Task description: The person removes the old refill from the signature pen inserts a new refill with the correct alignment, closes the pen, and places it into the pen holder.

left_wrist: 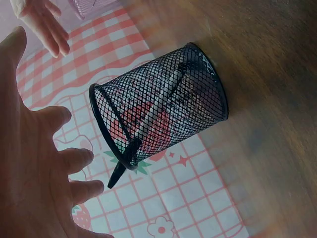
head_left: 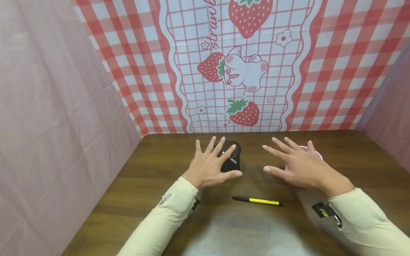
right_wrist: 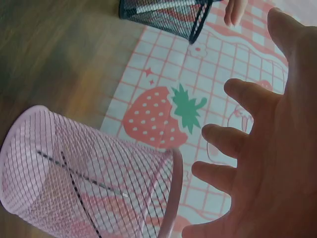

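My left hand point(head_left: 208, 166) is spread with straight fingers over the near left side of a black mesh pen cup point(left_wrist: 161, 101). A pen with a white barrel point(left_wrist: 157, 106) leans inside that cup, its dark tip poking past the rim. Fingers spread apart, my right hand point(head_left: 302, 167) hovers above a pink mesh pen cup point(right_wrist: 94, 173), mostly hidden in the head view. Thin dark stick-like items point(right_wrist: 81, 173) show through the pink mesh. Between the hands and nearer to me, a yellow pen with black ends point(head_left: 263, 201) lies on the table. Neither hand holds anything.
The brown wooden table point(head_left: 128, 199) ends at a red-and-white checked cloth point(head_left: 137, 64) with strawberry prints at the back. Pale pink curtains point(head_left: 57, 117) close off the left and right sides. A small dark device point(head_left: 321, 210) sits under the right wrist.
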### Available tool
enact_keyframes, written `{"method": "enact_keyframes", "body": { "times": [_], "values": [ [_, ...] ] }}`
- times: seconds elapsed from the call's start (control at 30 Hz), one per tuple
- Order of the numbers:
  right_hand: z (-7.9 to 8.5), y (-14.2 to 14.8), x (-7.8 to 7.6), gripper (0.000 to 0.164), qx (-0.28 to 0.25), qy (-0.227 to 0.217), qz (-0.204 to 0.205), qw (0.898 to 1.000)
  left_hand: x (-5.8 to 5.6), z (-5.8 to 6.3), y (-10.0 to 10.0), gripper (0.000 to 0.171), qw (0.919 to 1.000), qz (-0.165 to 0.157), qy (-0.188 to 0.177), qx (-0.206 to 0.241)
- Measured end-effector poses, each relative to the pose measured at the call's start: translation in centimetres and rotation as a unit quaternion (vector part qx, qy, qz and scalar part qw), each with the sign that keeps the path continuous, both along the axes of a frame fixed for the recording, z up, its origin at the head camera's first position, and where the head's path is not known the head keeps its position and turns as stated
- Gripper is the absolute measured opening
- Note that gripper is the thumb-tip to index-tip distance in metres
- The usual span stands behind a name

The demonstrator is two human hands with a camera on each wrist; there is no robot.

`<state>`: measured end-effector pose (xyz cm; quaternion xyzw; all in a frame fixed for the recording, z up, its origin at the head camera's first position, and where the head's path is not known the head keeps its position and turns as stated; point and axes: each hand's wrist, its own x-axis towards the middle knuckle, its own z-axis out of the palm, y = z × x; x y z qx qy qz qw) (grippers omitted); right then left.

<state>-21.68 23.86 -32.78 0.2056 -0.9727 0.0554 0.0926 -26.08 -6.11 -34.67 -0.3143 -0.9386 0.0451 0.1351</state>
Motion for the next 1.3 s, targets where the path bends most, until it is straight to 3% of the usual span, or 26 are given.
{"method": "enact_keyframes", "body": {
  "times": [0.83, 1.3],
  "values": [
    [-1.0, -1.8, 0.5, 0.075, -0.010, 0.013, 0.061, 0.998, 1.1, -0.5, 0.5, 0.086, 0.9999, -0.011, -0.001, -0.008],
    [-2.0, -2.5, 0.9, 0.070, -0.036, 0.029, 0.116, 0.992, 1.7, -1.2, 0.2, 0.082, 0.9994, -0.031, 0.014, -0.002]
  ]
}}
